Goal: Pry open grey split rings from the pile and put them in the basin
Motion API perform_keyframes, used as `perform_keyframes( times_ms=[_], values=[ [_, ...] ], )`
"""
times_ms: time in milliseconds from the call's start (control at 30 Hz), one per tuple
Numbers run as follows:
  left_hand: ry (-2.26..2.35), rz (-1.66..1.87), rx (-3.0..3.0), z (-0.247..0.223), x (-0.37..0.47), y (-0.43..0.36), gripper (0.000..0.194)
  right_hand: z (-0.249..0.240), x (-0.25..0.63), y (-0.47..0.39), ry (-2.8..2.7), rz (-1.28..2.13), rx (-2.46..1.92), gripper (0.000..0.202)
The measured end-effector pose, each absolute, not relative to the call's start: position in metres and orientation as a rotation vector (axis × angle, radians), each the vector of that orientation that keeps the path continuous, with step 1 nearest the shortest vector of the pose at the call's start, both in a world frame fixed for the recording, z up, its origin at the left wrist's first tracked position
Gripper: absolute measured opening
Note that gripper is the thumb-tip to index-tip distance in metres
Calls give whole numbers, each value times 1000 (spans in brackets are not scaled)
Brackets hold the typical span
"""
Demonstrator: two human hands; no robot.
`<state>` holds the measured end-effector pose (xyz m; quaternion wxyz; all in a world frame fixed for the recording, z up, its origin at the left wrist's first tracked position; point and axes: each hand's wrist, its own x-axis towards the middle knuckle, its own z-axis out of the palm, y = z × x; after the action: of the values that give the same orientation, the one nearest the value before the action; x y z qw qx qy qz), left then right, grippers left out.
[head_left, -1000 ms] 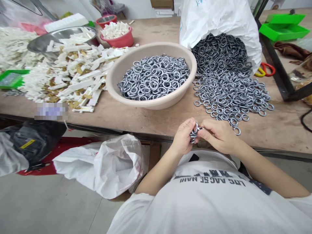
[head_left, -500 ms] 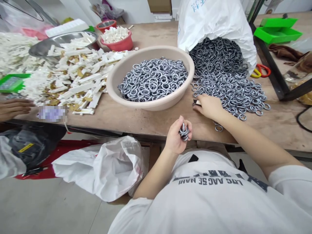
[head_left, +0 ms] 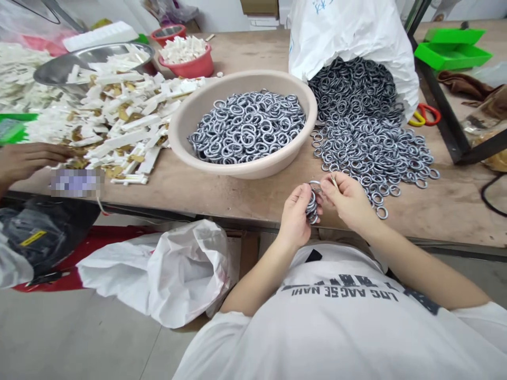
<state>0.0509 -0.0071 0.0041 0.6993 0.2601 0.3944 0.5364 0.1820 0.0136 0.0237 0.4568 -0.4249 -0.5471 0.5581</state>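
My left hand [head_left: 296, 215] is closed round a bunch of metal rings [head_left: 312, 208] at the table's front edge. Close beside it on the right, my right hand [head_left: 348, 199] pinches a small thin light-coloured piece [head_left: 334, 181] by its fingertips. One ring [head_left: 315, 184] stands up between the two hands; which fingers bear it is unclear. Behind my hands is a beige basin [head_left: 241, 170] with many rings in it. Loose rings [head_left: 368, 153] spill over the table from a white sack [head_left: 348, 31], just behind my right hand.
White and brown pieces [head_left: 130, 121] are heaped at the left, where another person's hand [head_left: 31, 161] reaches in. Green trays [head_left: 453, 55], red-and-yellow handles [head_left: 425, 115] and a dark metal frame [head_left: 447, 121] are at the right. A white bag [head_left: 186, 274] hangs below the table edge.
My right hand has come from the loose rings toward me and now meets my left hand, which has shifted slightly right. The other person's hand has moved right into the white pieces.
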Motion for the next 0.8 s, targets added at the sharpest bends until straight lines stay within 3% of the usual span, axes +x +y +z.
perform_keyframes(
  times_ms=[367,600,733,800],
  values=[
    [769,1215,596,-1,49,-17,43,15,171,-14,-1349,1276,-1012,24],
    [801,1076,862,4,31,-11,40,36,198,6,-1961,909,-825,22],
    [850,1034,1098,9,25,-11,30,41,199,12,-1971,854,-884,11],
    [881,1012,1137,11,23,-11,26,42,200,12,-1918,890,-972,17]
  ],
)
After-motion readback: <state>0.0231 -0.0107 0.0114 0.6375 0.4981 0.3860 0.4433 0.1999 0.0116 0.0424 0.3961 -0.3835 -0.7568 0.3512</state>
